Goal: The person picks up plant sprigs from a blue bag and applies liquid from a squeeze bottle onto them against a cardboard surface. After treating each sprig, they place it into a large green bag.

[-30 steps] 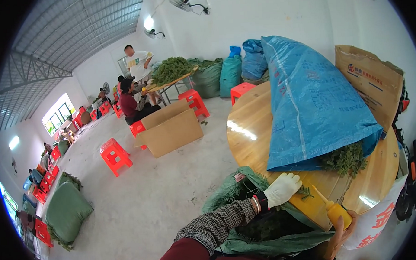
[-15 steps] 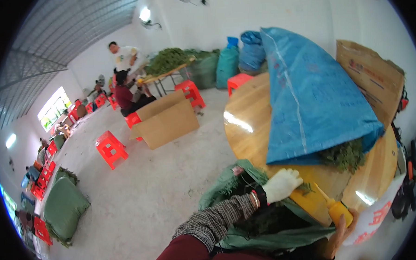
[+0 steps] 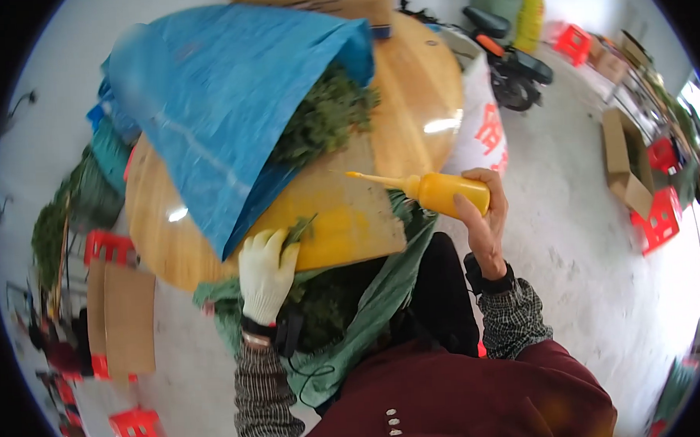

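Observation:
My left hand (image 3: 265, 275), in a white knitted glove, is closed on a small green sprig (image 3: 300, 230) at the edge of a yellow-stained board (image 3: 347, 230). In my bare right hand (image 3: 488, 226) is a yellow squeeze bottle (image 3: 441, 194), tilted on its side, its long thin nozzle pointing left over the board. A blue woven sack (image 3: 196, 85) lies on the round wooden table (image 3: 418, 79), with green foliage (image 3: 326, 118) spilling from its mouth. Below the board, an open green sack (image 3: 396, 283) holds more greenery.
A cardboard box (image 3: 317, 0) stands at the table's far edge. White sack (image 3: 483, 131) with red print leans at its right; beyond is a parked two-wheeler (image 3: 511, 67). Red stools (image 3: 139, 429) and open cartons (image 3: 121, 318) stand on the floor at both sides.
My view has swung right and down onto the table. My right hand has brought the bottle up beside the board, its nozzle tipping from upright to sideways. My left hand stays by the board's edge.

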{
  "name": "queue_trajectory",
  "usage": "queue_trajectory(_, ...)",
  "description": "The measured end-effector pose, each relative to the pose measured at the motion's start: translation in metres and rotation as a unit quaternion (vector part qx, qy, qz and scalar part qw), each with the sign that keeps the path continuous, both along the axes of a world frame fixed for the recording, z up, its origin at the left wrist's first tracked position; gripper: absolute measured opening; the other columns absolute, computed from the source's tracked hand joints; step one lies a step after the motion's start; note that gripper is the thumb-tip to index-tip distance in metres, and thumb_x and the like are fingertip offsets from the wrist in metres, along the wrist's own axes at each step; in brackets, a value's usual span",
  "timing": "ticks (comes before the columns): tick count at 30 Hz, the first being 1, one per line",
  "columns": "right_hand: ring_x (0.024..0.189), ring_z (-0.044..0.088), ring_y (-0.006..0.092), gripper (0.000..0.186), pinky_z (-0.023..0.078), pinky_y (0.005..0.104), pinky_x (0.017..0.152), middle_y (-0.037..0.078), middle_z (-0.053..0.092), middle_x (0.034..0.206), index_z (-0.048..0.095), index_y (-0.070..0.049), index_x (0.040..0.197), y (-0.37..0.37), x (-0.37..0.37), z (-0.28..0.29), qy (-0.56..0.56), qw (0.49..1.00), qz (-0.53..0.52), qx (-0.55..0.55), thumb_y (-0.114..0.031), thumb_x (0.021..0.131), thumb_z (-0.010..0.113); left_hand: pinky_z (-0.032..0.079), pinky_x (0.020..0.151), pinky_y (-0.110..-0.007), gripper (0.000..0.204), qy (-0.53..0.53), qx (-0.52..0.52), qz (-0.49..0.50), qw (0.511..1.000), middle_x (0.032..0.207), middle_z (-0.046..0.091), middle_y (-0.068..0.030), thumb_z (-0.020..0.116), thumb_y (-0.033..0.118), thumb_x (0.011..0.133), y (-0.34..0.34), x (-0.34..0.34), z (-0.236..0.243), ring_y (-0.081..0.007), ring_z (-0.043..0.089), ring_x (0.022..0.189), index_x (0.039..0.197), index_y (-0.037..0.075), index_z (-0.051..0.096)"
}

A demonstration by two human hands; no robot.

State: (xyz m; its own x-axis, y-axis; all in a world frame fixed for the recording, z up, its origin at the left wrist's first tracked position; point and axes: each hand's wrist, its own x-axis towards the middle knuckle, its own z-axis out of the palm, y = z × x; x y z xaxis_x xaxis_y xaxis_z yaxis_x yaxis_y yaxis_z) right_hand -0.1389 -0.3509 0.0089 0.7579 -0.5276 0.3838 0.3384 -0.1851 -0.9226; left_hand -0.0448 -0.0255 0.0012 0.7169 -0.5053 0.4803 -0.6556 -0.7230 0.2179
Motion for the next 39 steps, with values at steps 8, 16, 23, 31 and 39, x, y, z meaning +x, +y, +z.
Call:
queue_trajectory(8,0.072,0.047,0.0057,0.031,0.036,0.0202,0.059,0.001,0.056,0.088,0.056,-0.005,0.111,-0.071,0.022,-0.002,-0.056,0.994,-0.097,0.002,-0.021,0.086,0.065,0.045,0.081,-0.043,0.026,0.031,-0.013,0.102,0.994,0.098,0.065,-0.0143,0.069,0.019,0.083,-0.01,-0.004,-0.008,-0.0343,0.057,0.094,0.101,0.001,0.068)
queue_trajectory(16,0.07,0.048,0.0055,0.032,0.036,0.0196,0.057,0.0,0.056,0.087,0.057,-0.005,0.112,-0.074,0.033,0.002,-0.044,0.992,-0.119,0.027,-0.025,0.089,0.064,0.044,0.08,-0.042,0.027,0.01,0.005,0.086,0.996,0.101,0.064,-0.0114,0.071,0.02,0.079,-0.005,-0.009,-0.002,-0.0319,0.057,0.095,0.102,0.005,0.068)
queue_trajectory(23,0.091,0.055,0.0112,0.034,0.046,0.0231,0.076,0.005,0.057,0.102,0.055,-0.004,0.116,-0.024,0.033,0.003,-0.032,0.999,0.007,-0.002,-0.021,0.088,0.064,0.044,0.081,-0.042,0.027,0.024,-0.024,0.059,0.998,0.106,0.063,-0.0117,0.07,0.016,0.079,-0.004,-0.012,-0.002,-0.0326,0.057,0.096,0.103,0.006,0.066)
queue_trajectory(31,0.091,0.056,0.0144,0.035,0.046,0.0289,0.083,0.007,0.057,0.102,0.055,-0.003,0.114,0.013,0.017,0.021,0.018,0.993,0.091,-0.071,-0.015,0.083,0.065,0.044,0.087,-0.042,0.029,0.042,-0.047,0.053,0.997,0.111,0.063,-0.0123,0.068,0.013,0.079,0.0,-0.01,-0.008,-0.0323,0.057,0.1,0.107,0.004,0.065)
queue_trajectory(39,0.084,0.058,0.0225,0.04,0.047,0.0316,0.078,0.014,0.058,0.098,0.055,-0.001,0.109,0.029,-0.003,0.014,-0.028,0.945,0.147,-0.29,-0.009,0.072,0.068,0.045,0.09,-0.041,0.03,0.05,-0.056,0.034,0.997,0.114,0.062,-0.0131,0.067,0.01,0.08,0.005,-0.008,-0.006,-0.0327,0.056,0.103,0.108,0.002,0.064)
